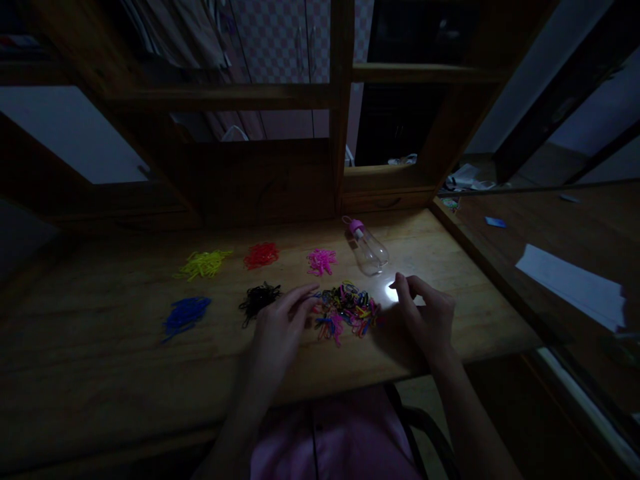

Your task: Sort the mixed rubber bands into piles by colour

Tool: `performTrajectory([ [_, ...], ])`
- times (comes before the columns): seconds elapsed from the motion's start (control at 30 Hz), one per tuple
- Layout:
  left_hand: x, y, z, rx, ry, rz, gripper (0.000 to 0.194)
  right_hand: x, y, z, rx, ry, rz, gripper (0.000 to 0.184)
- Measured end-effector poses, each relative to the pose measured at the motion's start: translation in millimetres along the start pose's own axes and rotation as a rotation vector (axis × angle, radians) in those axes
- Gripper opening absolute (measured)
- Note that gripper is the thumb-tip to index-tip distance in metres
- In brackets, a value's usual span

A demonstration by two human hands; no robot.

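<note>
Several small rubber bands of mixed colours lie in a tangled pile (350, 301) on the wooden table. At its left edge is my left hand (283, 323), thumb and forefinger closed on what looks like a blue rubber band (314, 295). My right hand (430, 317) is raised just right of the pile, its fingers pinched; whatever they hold is too small to tell. Sorted by colour, separate heaps lie around: black bands (260, 300) beside my left hand, blue bands (186, 315), yellow bands (204, 265), red bands (261, 255) and pink bands (321, 261).
A clear bulb-shaped bottle (373, 250) with a pink cap lies on its side behind the mixed pile. Wooden shelving (225, 99) rises along the table's back edge. On a surface to the right lie white paper (573, 283) and a small blue card (495, 222).
</note>
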State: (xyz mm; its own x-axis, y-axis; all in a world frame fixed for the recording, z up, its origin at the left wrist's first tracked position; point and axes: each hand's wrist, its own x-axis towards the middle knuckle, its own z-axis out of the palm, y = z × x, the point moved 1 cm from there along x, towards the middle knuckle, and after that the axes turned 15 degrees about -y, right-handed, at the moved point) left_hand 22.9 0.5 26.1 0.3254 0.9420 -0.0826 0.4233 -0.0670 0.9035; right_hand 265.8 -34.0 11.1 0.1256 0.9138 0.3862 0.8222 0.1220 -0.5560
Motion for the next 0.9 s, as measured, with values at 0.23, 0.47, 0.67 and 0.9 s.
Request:
performTrajectory([
  [0.23,0,0,9.8,-0.424,-0.105,-0.149,0.02,0,0,0,0.005,-0.002,0.0,0.029],
  [0.47,-1,-7,11.7,-0.813,-0.213,-0.163,0.024,0,1,0,-0.008,-0.012,0.007,0.029],
  [0.67,-3,-3,13.9,-0.875,-0.221,-0.117,0.019,0,1,0,-0.017,-0.012,-0.003,0.028],
  [0.9,-3,-4,13.6,-0.962,-0.208,-0.152,0.016,0,1,1,-0.024,-0.009,0.001,0.026],
])
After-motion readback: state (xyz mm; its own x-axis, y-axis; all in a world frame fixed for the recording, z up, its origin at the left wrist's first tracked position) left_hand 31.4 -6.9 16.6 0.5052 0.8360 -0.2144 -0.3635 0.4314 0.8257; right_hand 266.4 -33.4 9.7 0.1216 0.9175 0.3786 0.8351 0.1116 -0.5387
